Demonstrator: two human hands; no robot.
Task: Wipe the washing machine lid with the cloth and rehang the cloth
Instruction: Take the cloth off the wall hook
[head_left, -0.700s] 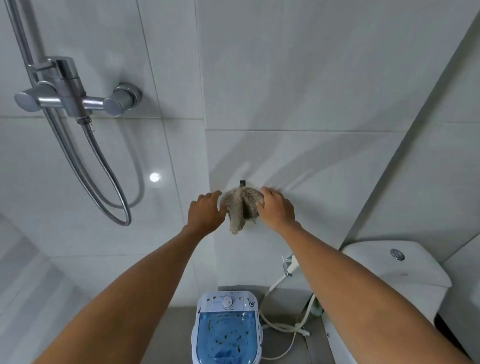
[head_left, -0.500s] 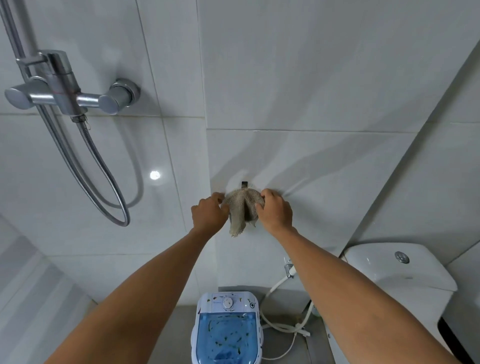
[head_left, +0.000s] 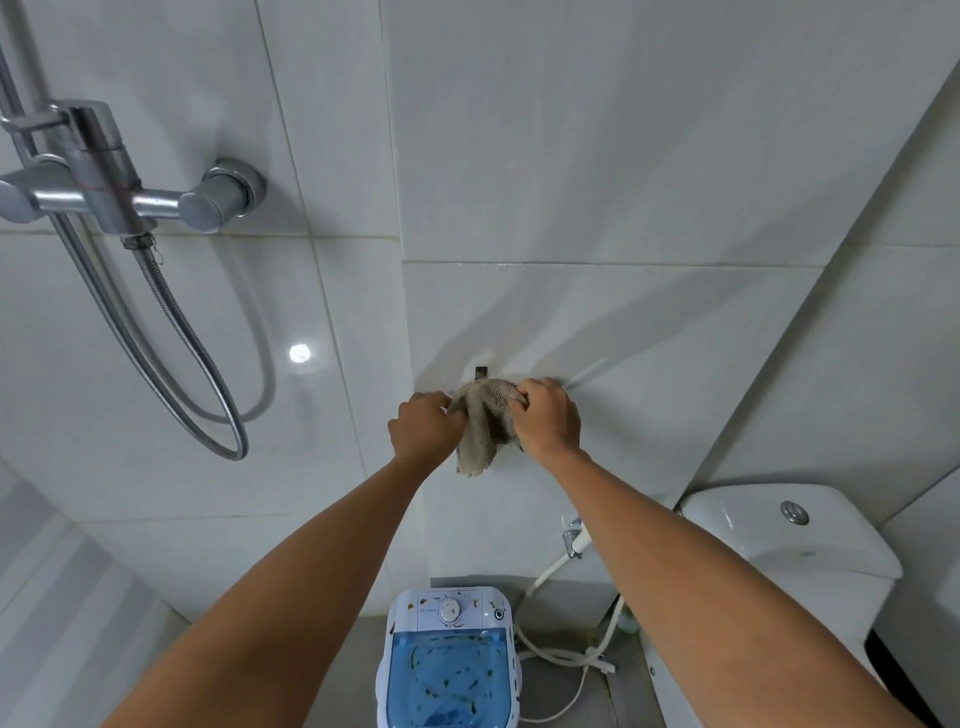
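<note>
A beige waffle-weave cloth (head_left: 483, 423) is held against the white tiled wall (head_left: 597, 182), just below a small dark hook (head_left: 481, 372). Its upper edge is gripped from both sides: the left hand (head_left: 423, 428) is clenched on the left part, the right hand (head_left: 548, 418) on the right part. The cloth's long axis runs vertically, with a loose corner pointing down between the wrists. Whether the cloth is caught on the hook cannot be told. Directly below, on the floor, a small washing machine (head_left: 451, 660) is seen with its translucent blue lid (head_left: 449, 680) closed. A toilet cistern (head_left: 789, 530) stands to the right, a shower mixer (head_left: 119, 192) at upper left.
</note>
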